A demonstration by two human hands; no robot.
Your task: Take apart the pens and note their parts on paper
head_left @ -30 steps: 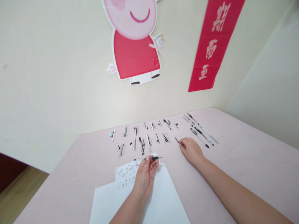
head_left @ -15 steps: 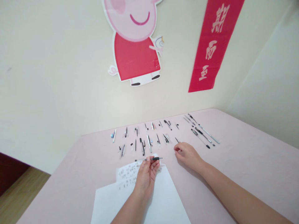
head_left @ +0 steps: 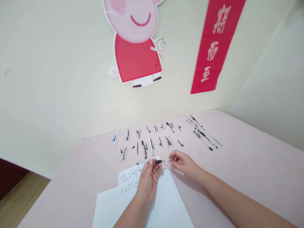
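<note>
My left hand [head_left: 149,179] is closed around a gel pen [head_left: 158,161], held level above the paper with its dark grip and bare metallic end pointing right. Just off that end, my right hand [head_left: 184,164] pinches a small light piece [head_left: 169,160], which looks like a pen tip cone. A narrow gap seems to part the piece from the pen. Under my left hand lie white sheets of paper [head_left: 142,205], with handwriting on the upper one [head_left: 129,175].
Several pen parts lie in two rows across the pink tabletop [head_left: 71,190], among them a white barrel [head_left: 116,138] and a black refill [head_left: 137,148]. Whole pens [head_left: 203,140] lie at the right. Behind stands a wall with a pig cutout [head_left: 137,57] and a red banner [head_left: 217,47].
My right hand has moved left, from beside the loose parts to the pen's end, with the small piece in its fingers. My left hand and the pen have stayed nearly still.
</note>
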